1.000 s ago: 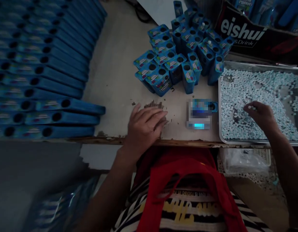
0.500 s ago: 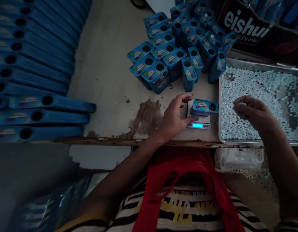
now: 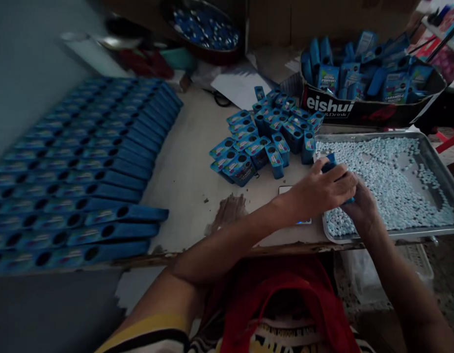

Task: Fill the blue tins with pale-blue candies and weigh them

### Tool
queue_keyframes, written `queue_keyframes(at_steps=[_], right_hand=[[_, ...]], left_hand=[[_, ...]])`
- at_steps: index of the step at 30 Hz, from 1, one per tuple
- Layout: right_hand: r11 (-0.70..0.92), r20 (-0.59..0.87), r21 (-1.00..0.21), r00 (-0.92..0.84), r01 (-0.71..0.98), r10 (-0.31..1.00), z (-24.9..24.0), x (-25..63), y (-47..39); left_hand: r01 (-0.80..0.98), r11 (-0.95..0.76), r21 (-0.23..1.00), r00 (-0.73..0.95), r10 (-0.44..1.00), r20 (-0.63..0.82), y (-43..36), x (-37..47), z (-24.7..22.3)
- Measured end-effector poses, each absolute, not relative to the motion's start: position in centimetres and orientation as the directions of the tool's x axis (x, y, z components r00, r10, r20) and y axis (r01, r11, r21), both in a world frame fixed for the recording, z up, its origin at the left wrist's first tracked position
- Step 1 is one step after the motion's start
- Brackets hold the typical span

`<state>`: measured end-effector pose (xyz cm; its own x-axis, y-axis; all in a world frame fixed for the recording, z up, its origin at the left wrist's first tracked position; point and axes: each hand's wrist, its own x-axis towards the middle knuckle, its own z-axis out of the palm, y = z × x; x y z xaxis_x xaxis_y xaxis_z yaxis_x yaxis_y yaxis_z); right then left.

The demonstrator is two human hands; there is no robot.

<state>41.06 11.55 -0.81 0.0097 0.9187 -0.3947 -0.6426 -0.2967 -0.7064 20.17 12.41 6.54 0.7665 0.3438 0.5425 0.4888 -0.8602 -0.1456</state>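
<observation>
Gripping a small blue box [image 3: 330, 159] right of centre, left hand [image 3: 328, 189] and right hand [image 3: 362, 203] wrap it above the tray's [image 3: 332, 238] near-left corner; loose hold might spill pellets.

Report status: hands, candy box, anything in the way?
Left hand and right hand both gripping blue candy box, over tray's left side. Fingers hide most of box. Left forearm partly covers digital scale.

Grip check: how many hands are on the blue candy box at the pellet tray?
2. Left hand from the left, right hand from the right, closed around the blue candy box at the tray's left side.
</observation>
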Motion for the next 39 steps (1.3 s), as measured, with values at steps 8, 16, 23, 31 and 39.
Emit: queue_keyframes(at_steps=[8,16,23,31,39], right_hand=[[-0.275,-0.612,-0.424,0.049,-0.863,0.789,-1.1,39.7,12.5],[-0.317,-0.562,-0.458,-0.006,-0.831,0.827,-0.8,39.7,12.5],[-0.428,-0.622,-0.449,-0.069,-0.785,0.78,0.0,40.6,12.4],[-0.394,-0.473,-0.684,-0.038,-0.614,0.88,0.2,41.1,12.2],[-0.378,-0.494,-0.73,0.057,-0.57,0.868,1.6,41.6,12.6]], left_hand=[[0.562,-0.813,0.153,0.663,0.553,0.504,15.9,21.6,4.6],[0.453,-0.532,0.716,0.274,0.847,0.456,14.6,16.6,0.6],[0.134,-0.172,0.976,0.033,0.985,0.169,8.8,12.3,-5.0],[0.217,-0.21,0.953,0.039,0.978,0.206,7.3,10.8,-5.1],[0.384,-0.127,0.915,-0.081,0.982,0.17,2.0,3.0,-1.4]])
